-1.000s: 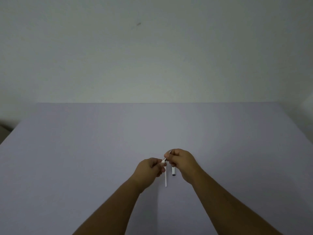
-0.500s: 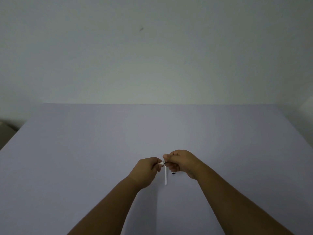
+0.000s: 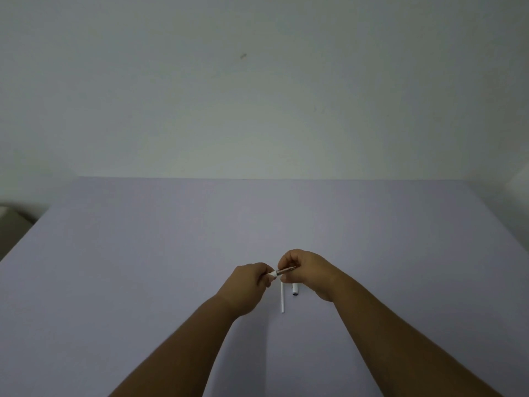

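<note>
Both hands meet above the middle of the pale lilac table (image 3: 143, 267). My left hand (image 3: 247, 282) grips the white end of a small pen part (image 3: 282, 271), which points right and slightly up. My right hand (image 3: 307, 272) pinches the thin brownish tip end of that same part. Below the hands, a thin white tube (image 3: 282, 298) lies on the table, pointing toward me. Beside it, on its right, a short white cap-like piece (image 3: 294, 290) with a dark end lies partly hidden under my right hand.
A plain pale wall (image 3: 257, 96) rises behind the table's far edge. A dark gap shows past the table's left edge (image 3: 14, 224). Another wall corner appears at the far right (image 3: 518, 179).
The hands have drawn slightly apart, so the pen part's brownish tip now shows between them. The short white piece under my right hand is more visible again.
</note>
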`<action>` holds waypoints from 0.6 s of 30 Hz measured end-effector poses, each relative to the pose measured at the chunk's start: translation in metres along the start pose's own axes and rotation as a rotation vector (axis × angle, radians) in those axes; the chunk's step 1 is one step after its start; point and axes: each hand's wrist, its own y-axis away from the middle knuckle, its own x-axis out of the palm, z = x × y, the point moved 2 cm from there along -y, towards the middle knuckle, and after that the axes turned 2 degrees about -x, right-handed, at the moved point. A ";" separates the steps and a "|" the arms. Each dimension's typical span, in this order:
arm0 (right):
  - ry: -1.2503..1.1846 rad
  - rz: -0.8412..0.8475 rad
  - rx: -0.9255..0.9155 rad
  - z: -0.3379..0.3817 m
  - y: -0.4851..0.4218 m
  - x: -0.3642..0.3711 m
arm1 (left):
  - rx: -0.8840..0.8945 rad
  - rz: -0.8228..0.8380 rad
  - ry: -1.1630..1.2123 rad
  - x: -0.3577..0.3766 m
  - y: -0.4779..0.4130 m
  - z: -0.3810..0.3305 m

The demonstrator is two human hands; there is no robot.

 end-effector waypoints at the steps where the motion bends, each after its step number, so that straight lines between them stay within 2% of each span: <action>1: -0.011 0.008 0.020 0.000 0.000 0.000 | 0.002 -0.001 -0.004 0.000 0.000 0.000; 6: 0.064 -0.028 0.003 0.001 0.000 -0.003 | 0.011 0.001 -0.015 0.001 -0.001 -0.002; 10: 0.014 0.027 0.019 0.002 0.002 -0.004 | 0.007 -0.009 -0.021 -0.001 -0.002 -0.003; 15: 0.067 -0.015 -0.009 -0.001 0.001 -0.008 | 0.019 -0.009 -0.020 0.000 -0.002 -0.005; 18: 0.006 0.010 0.011 -0.001 0.002 -0.008 | 0.022 -0.015 -0.019 -0.001 -0.003 -0.006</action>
